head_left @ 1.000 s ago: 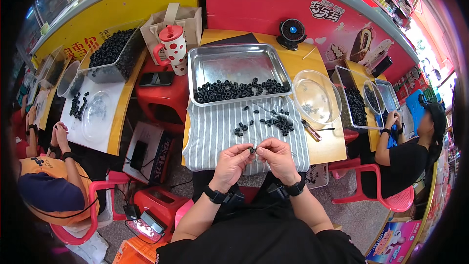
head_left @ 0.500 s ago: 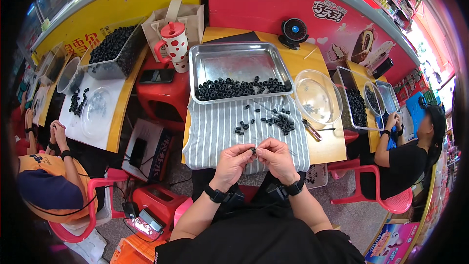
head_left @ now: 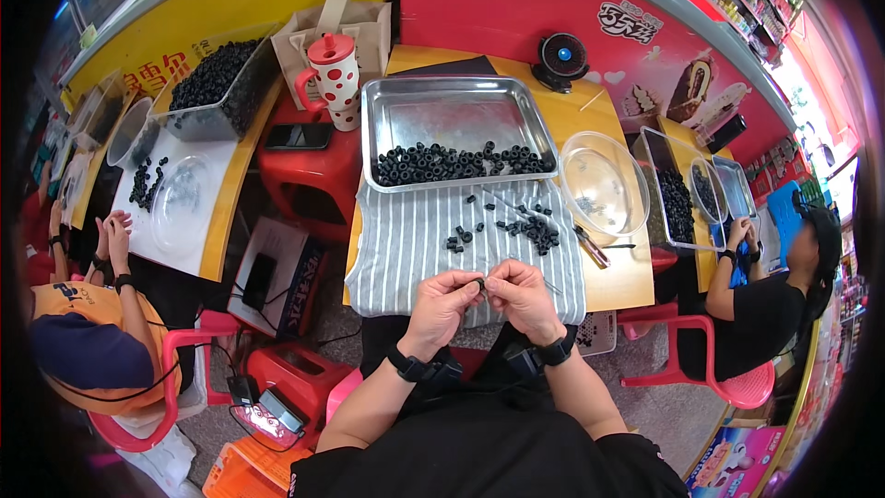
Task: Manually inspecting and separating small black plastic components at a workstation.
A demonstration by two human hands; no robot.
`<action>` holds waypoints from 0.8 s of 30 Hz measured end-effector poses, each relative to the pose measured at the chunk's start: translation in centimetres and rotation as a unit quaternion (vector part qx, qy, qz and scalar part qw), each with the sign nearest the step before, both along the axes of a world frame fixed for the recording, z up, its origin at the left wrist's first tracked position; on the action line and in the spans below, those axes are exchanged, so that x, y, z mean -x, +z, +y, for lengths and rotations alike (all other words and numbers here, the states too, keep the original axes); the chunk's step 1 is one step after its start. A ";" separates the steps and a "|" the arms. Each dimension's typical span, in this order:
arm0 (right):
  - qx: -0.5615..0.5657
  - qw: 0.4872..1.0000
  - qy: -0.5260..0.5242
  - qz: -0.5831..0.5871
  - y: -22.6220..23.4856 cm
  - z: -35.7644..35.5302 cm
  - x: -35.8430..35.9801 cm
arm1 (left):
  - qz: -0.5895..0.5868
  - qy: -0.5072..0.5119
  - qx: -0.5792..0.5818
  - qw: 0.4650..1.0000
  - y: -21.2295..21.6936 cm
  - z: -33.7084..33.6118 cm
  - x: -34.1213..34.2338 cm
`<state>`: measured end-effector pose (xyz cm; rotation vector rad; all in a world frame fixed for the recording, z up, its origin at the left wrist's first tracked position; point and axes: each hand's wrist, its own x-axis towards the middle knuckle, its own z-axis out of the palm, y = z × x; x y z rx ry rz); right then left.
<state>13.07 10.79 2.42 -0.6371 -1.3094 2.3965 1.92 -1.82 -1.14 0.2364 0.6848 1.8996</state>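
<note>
Over the near edge of a grey striped cloth point(head_left: 396, 249), my two hands meet at the fingertips. A small black ring-shaped part point(head_left: 479, 284) is pinched between them. My left hand point(head_left: 441, 309) is closed on its left side, and my right hand point(head_left: 522, 300) grips it from the right. A thin needle-like tool seems to stick out past my right fingers, too fine to name. Loose black parts point(head_left: 539, 238) lie scattered on the cloth ahead of my hands. Beyond them a metal tray point(head_left: 452, 111) holds many more along its near side.
Right of the cloth are a clear round plastic tub point(head_left: 604, 186) and a tool with a reddish-brown handle point(head_left: 592, 247). A small black fan point(head_left: 560, 62) stands behind. At left, a red stool point(head_left: 309, 171) bears a dotted cup point(head_left: 334, 83) and a phone point(head_left: 300, 136). Co-workers sit on both sides.
My hands keep the same pinch on the black part, with only a slight shift of the fingers. The view has moved a little. At left, a co-worker's hands have lifted and opened somewhat.
</note>
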 end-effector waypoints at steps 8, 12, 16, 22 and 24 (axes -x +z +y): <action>-0.005 1.000 0.017 0.003 0.1 0.1 0.1 | 0.016 0.014 -0.021 1.000 -0.4 0.1 -0.2; -0.011 1.000 0.010 -0.003 0.1 0.0 0.1 | 0.015 0.013 -0.013 1.000 -0.2 0.1 -0.1; -0.016 1.000 0.010 0.003 0.2 -0.1 0.0 | 0.017 0.011 -0.008 1.000 -0.3 0.1 -0.2; 0.002 1.000 0.017 -0.001 0.3 0.0 -0.1 | -0.001 -0.005 -0.009 1.000 0.1 0.1 0.0; 0.044 0.999 0.021 0.002 0.2 0.1 -0.1 | -0.006 -0.011 -0.012 1.000 0.2 0.1 0.2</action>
